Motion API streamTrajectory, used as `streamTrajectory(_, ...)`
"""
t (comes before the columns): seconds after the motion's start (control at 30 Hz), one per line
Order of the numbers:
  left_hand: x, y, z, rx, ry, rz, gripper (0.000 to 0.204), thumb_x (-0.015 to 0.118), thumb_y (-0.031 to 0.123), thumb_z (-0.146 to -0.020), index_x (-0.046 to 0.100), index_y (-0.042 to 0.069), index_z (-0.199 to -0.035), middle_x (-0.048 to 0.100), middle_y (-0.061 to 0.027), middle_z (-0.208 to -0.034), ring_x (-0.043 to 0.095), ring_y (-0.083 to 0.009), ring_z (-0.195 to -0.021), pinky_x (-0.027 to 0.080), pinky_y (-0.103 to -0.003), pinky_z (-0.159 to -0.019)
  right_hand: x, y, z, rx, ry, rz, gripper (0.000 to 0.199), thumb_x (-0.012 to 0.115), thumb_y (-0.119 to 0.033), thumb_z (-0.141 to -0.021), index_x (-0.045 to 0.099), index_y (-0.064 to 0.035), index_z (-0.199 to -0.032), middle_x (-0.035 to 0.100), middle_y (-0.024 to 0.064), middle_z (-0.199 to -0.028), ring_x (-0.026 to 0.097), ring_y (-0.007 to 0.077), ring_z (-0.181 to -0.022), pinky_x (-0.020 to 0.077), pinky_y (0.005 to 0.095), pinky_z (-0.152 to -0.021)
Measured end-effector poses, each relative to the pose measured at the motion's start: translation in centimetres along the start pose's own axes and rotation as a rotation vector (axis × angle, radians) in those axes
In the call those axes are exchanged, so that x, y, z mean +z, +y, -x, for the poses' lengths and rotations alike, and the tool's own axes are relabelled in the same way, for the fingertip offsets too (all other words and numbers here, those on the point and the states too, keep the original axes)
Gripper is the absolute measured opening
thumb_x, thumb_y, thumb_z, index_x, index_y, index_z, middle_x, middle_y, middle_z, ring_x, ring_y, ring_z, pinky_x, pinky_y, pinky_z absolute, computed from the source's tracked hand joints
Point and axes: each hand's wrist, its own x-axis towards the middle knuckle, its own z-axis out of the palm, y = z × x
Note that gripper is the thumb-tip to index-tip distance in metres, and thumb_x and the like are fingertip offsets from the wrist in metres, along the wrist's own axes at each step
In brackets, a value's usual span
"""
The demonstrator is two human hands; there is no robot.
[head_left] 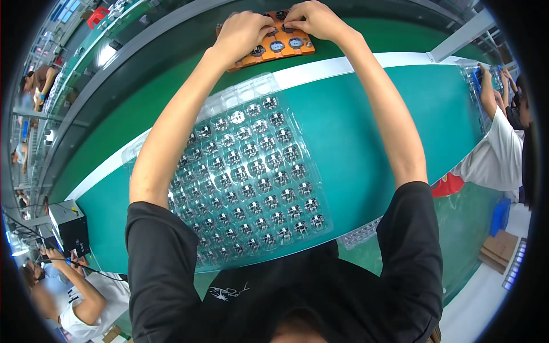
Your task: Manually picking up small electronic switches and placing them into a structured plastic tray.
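Observation:
Both my arms reach out to an orange fixture plate [289,54] on the green belt at the far side. Round recesses in it hold small round parts [277,46], some grey and some dark. My left hand [245,33] rests over the plate's left part, its fingers bent and closed at a recess. My right hand [315,20] pinches at a dark round piece near the plate's back right; the fingertips hide most of it. Below my forearms lies a clear plastic tray [264,84], with rows of small round circuit boards [257,167] in its pockets.
The tray sits on a green table mat [354,143] with a white edge strip bordering the belt [131,106]. At left stands a black-and-white box unit [68,226] with cables. A white post [463,35] rises at right. Co-workers sit at the right [494,148] and lower left [86,297].

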Motion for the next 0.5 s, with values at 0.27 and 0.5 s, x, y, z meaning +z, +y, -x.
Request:
streamTrajectory(0.27, -1.5, -1.7, 1.9, 0.014, -0.026, -0.016, 0.025, 0.065, 0.028, -0.098, 0.076, 0.008, -0.105, 0.065, -0.0107, -0.110, 0.060, -0.0320, -0.110, 0.051, -0.045, -0.096, 2.4, -2.9, -2.7, 0.028, -0.038, 0.096, 0.018, 0.072, -0.016, -0.082, 0.078, -0.0022, -0.090, 0.073, 0.0190, -0.093, 0.069, 0.0396, -0.093, 0.0552, 0.0464, -0.086)
streamTrajectory(0.5, -15.3, 0.1, 8.8, -0.227, -0.021, 0.358, 0.027, 0.064, 0.028, -0.102, 0.072, 0.003, -0.108, 0.066, -0.0114, -0.103, 0.065, -0.0268, -0.095, 0.052, -0.037, -0.089, 2.5, -14.0, -1.6, -0.104, 0.042, -0.206, 0.018, 0.073, -0.020, -0.090, 0.076, -0.0029, -0.096, 0.072, 0.0116, -0.092, 0.070, 0.0269, -0.085, 0.0557, 0.0379, -0.078)
